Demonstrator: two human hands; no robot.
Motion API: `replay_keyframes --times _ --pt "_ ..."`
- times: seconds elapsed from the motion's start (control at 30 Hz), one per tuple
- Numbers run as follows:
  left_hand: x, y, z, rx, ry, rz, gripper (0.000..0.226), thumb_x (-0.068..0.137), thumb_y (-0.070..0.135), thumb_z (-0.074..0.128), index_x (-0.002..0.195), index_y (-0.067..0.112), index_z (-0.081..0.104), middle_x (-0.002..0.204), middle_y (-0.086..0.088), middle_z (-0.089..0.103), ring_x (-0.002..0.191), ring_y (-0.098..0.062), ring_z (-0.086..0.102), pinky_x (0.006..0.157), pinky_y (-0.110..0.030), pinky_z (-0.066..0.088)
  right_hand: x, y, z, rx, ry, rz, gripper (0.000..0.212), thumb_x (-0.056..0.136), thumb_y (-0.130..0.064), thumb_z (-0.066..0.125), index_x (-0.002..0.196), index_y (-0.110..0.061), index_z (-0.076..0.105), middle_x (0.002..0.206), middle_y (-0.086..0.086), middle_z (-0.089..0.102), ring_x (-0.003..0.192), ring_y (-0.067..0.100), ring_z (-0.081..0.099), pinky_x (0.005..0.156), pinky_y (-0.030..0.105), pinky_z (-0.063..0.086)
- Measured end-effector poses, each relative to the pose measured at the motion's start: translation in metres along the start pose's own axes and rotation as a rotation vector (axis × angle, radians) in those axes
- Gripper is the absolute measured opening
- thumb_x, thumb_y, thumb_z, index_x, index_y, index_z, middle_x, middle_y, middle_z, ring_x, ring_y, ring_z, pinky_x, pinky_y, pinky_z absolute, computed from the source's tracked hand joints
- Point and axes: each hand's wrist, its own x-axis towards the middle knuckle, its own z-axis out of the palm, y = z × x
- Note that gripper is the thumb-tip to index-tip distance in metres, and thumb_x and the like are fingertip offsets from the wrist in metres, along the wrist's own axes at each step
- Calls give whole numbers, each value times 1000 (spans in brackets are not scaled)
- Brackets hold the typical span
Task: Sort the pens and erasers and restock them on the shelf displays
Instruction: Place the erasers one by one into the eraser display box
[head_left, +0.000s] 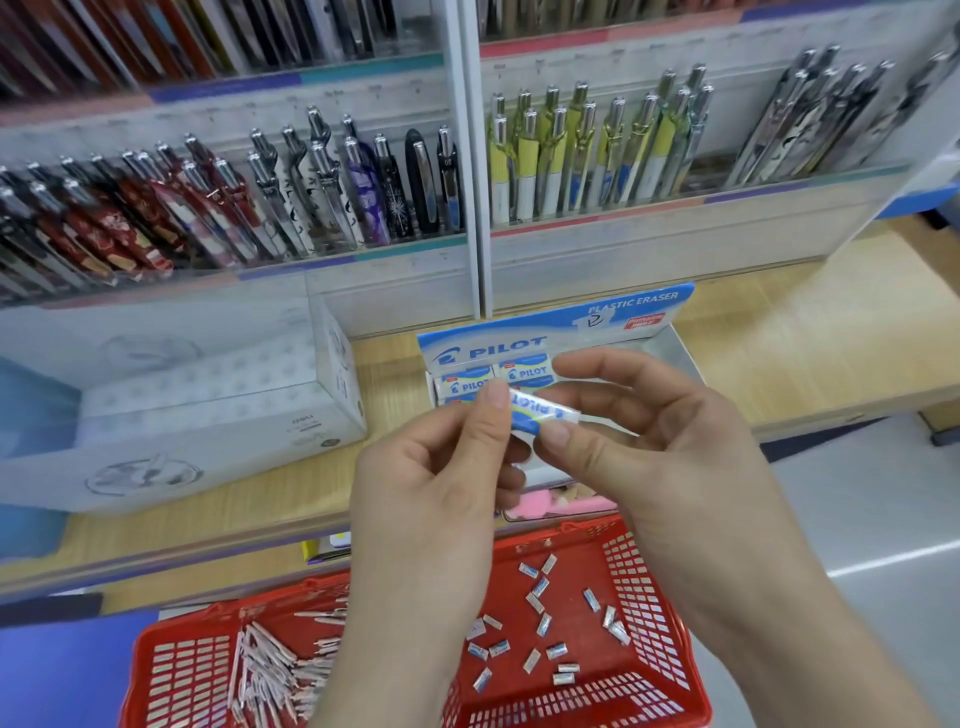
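Note:
I hold one white and blue Pilot eraser (537, 413) between both hands, just in front of the Pilot eraser display box (550, 332) on the wooden shelf. My left hand (436, 483) pinches its left end with the thumb on top. My right hand (670, 436) pinches its right end between thumb and fingers. Two rows of wrapped erasers (493, 379) stand in the box behind. Below, a red basket (649, 613) holds several loose erasers (540, 618) on its right side and a pile of pens (275, 670) on its left.
Racks of upright pens fill the back: red and black ones (156, 218) at left, yellow and white ones (587, 150) at centre right, silver ones (826, 109) at far right. A white boxed product (208, 415) lies on the shelf at left. Pink items (561, 504) sit under my hands.

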Motion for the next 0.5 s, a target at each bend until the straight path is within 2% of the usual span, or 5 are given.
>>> replay_keyframes --times 0.13,0.23,0.3,0.4,0.5 --pt "0 -2 -8 -65 -34 42 16 68 26 68 83 26 75 76 0 73 67 -13 69 63 -18 53 0 0 -1 52 38 17 38 68 -6 76 101 -22 66 91 6 74 86 30 71 76 59 52" --pt "0 -1 -9 -69 -73 59 14 65 21 72 78 19 74 74 -3 74 68 -16 71 62 -20 54 3 6 -2 225 52 65 42 53 -17 81 92 -22 69 90 12 73 86 30 69 78 45 49" --pt "-2 0 -8 -56 -86 50 15 61 22 74 75 16 72 70 -4 73 65 -15 70 59 -19 53 4 7 0 323 30 101 36 51 -19 79 86 -17 71 91 16 72 81 25 68 75 35 53" --pt "-5 -4 -10 64 -118 70 14 61 29 73 71 19 71 65 -2 70 60 -12 66 58 -20 52 3 5 -1 121 -31 98 14 67 -22 73 79 -14 74 81 12 73 72 21 65 69 33 54" --pt "0 -4 -17 97 -135 111 15 67 30 70 82 29 71 76 5 71 70 -11 66 65 -22 53 7 -2 -8 -91 -59 67 10 75 -22 70 80 -14 75 73 11 72 61 14 66 52 21 50"
